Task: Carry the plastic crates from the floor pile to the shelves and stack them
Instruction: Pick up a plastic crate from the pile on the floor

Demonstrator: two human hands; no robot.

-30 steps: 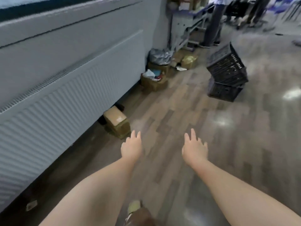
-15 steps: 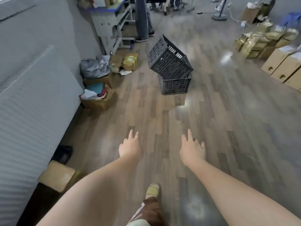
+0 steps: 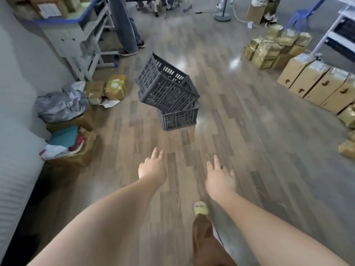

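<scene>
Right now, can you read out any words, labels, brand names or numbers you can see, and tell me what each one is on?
No text is legible.
White label on the shelf box: too blurred to read.
Label on the yellow packet: too blurred.
Dark marks on the cardboard boxes: handle cutouts or print, cannot tell.
Top crate and bottom crate: no lettering visible.

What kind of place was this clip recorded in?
Most likely a stockroom or small warehouse: rows of sealed cardboard boxes and gold-wrapped packages sit on the wood-look floor, metal shelving holds goods, and two dark plastic crates are piled ahead.
</scene>
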